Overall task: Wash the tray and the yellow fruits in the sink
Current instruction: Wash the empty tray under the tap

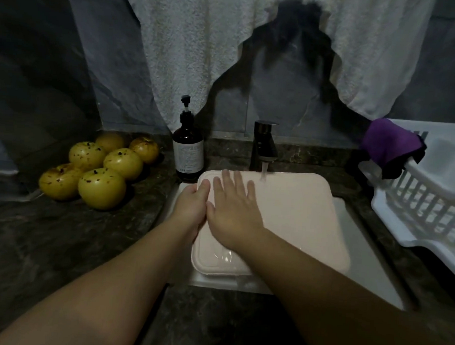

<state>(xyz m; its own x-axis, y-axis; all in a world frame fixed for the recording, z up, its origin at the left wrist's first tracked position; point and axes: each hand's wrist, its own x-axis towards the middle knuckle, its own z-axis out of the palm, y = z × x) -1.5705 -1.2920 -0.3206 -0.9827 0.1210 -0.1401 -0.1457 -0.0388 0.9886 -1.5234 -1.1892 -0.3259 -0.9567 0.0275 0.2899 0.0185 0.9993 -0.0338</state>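
A person's right hand (233,210) lies flat, fingers spread, on a pale pink tray (292,219) held over the white sink (370,261), while the left hand (192,205) grips the tray's left edge. Water from the black tap (264,145) strikes the tray's far side. Rubbing across the whole surface under the stream, tray tilted to drain, would serve best. Six yellow fruits (101,170) wait, unwashed, on the counter (57,242) to the left.

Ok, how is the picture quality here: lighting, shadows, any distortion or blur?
Head view: dim, with the counter and wall murky; a large head-shaped shadow falls across the towels; wide-angle bending curves the drying rack; the tray is brightest, its surface nearly featureless; the hands stay fairly sharp.
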